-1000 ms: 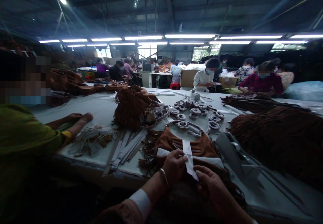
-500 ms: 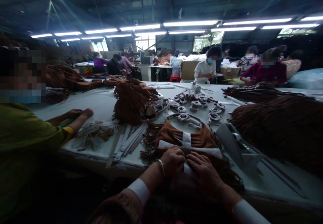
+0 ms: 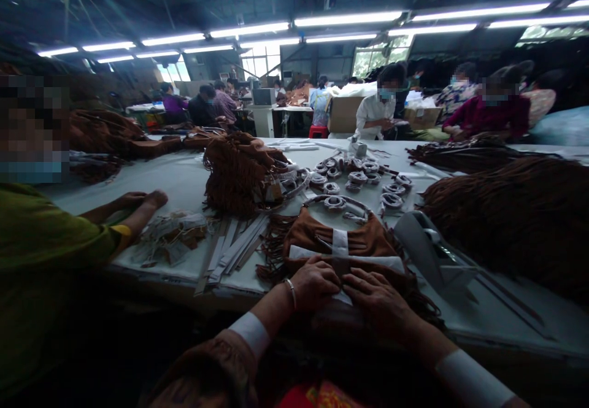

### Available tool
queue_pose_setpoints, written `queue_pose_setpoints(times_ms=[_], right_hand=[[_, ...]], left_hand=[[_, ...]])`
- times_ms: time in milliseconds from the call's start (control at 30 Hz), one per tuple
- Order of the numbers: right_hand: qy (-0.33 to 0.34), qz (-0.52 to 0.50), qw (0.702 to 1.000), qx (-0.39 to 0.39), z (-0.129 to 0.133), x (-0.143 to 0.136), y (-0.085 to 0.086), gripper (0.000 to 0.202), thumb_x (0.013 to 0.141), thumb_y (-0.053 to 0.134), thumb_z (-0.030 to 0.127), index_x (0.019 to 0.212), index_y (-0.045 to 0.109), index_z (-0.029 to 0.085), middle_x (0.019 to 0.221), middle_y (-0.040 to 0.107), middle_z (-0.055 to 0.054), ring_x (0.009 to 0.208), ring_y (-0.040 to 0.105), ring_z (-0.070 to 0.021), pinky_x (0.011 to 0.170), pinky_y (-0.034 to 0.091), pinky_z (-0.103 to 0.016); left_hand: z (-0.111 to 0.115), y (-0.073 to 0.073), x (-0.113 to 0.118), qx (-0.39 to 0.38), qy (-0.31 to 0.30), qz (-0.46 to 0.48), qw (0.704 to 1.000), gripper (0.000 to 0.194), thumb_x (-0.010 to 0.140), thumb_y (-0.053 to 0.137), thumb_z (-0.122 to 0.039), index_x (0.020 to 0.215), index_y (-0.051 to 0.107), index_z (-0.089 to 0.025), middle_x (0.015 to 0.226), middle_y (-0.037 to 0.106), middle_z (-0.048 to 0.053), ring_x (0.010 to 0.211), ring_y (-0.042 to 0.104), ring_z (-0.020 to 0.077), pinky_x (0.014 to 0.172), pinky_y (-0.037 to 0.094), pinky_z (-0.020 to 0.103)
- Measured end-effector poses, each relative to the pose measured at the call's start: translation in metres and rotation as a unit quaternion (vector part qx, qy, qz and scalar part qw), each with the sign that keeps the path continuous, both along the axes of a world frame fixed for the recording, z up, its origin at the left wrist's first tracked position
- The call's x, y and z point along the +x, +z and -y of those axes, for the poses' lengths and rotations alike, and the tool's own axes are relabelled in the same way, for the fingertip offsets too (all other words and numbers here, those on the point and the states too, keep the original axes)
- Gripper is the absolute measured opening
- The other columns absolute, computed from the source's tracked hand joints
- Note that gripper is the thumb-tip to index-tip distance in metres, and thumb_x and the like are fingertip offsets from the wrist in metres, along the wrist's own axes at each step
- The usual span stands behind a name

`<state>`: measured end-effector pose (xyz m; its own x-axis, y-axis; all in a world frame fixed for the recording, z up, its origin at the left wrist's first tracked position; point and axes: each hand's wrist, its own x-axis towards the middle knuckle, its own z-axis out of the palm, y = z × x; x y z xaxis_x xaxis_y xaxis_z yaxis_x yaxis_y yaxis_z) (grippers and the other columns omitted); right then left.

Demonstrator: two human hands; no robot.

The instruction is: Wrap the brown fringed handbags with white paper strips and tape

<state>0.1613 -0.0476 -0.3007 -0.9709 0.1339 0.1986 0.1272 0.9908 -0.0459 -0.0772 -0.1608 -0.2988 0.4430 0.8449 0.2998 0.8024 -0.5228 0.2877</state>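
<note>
Pale bench (image 3: 179, 178) takes up most of my view. Big heap of brown fringe (image 3: 501, 230) on its far right side; co-worker in a green top (image 3: 41, 236) at left, arms reaching over the bench.

Next size down, brown bag (image 3: 368, 239): lying at the near edge of the bench, straight ahead of me, handle (image 3: 358, 205) pointing away. Progress, my call: partway or better. The long white band (image 3: 381, 262) lies across the bag, and the short white strip (image 3: 340, 242) runs down to meet it, looking flat. A white patch shows again between my hands; can't tell if it's the same strip, or whether that end is fastened, so the near edge is what I'd count as left. Looks: suede-like, soft creases in the upper part, dark fringe spilling out at both sides, handle arched.

Left grip (image 3: 316, 282) and right grip (image 3: 375, 294) both rest on the bag's near edge, fingers laid over it, fingertips close together. Thumbs hidden, so pinching or just pressing, I can't tell.

Grey tape dispenser (image 3: 418, 242) just right of the bag. Smaller: tag pile (image 3: 177, 236) at left, wrapped coils (image 3: 391, 199) beyond the bag, bracelet (image 3: 291, 293) on the left wrist.
</note>
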Motion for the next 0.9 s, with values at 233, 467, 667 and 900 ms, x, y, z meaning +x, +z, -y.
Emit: queue_pose_setpoints(times_ms=[233, 467, 667, 900], right_hand=[[-0.013, 0.020, 0.998, -0.060, 0.015, 0.000, 0.038, 0.038, 0.090, 0.063, 0.028, 0.128, 0.065, 0.029, 0.143, 0.061, -0.004, 0.138, 0.046, -0.0320, 0.109, 0.033, -0.049], [-0.027, -0.063, 0.990, -0.124, 0.021, -0.019, 0.009, 0.016, 0.094, 0.060, 0.019, 0.101, 0.074, 0.026, 0.100, 0.073, -0.004, 0.096, 0.060, -0.0213, 0.085, 0.040, -0.036], [-0.027, -0.042, 0.991, -0.126, 0.008, -0.012, 0.007, 0.015, 0.095, 0.059, 0.023, 0.101, 0.072, 0.025, 0.104, 0.070, -0.005, 0.098, 0.057, -0.0217, 0.086, 0.037, -0.037], [-0.023, 0.041, 0.998, -0.030, 0.007, -0.015, 0.012, 0.025, 0.087, 0.062, 0.016, 0.111, 0.070, 0.019, 0.113, 0.069, -0.011, 0.101, 0.056, -0.0255, 0.090, 0.040, -0.039]], left_hand=[[0.001, -0.008, 0.003, 0.017, 0.020, -0.010, 1.000, 0.012, 0.089, 0.067, -0.030, 0.097, 0.075, -0.028, 0.112, 0.074, 0.000, 0.113, 0.059, 0.0224, 0.111, 0.024, 0.046], [0.001, -0.010, 0.003, 0.014, 0.025, 0.000, 1.000, 0.013, 0.089, 0.068, -0.032, 0.100, 0.076, -0.029, 0.111, 0.074, -0.001, 0.112, 0.059, 0.0226, 0.113, 0.023, 0.047], [-0.001, -0.001, 0.004, -0.007, 0.022, -0.033, 0.999, 0.014, 0.091, 0.068, -0.031, 0.103, 0.074, -0.029, 0.114, 0.072, 0.001, 0.112, 0.058, 0.0233, 0.112, 0.025, 0.050], [-0.010, 0.009, 0.012, -0.033, 0.023, -0.129, 0.991, 0.011, 0.092, 0.065, -0.022, 0.101, 0.071, -0.024, 0.116, 0.070, 0.006, 0.105, 0.058, 0.0259, 0.108, 0.032, 0.056]])
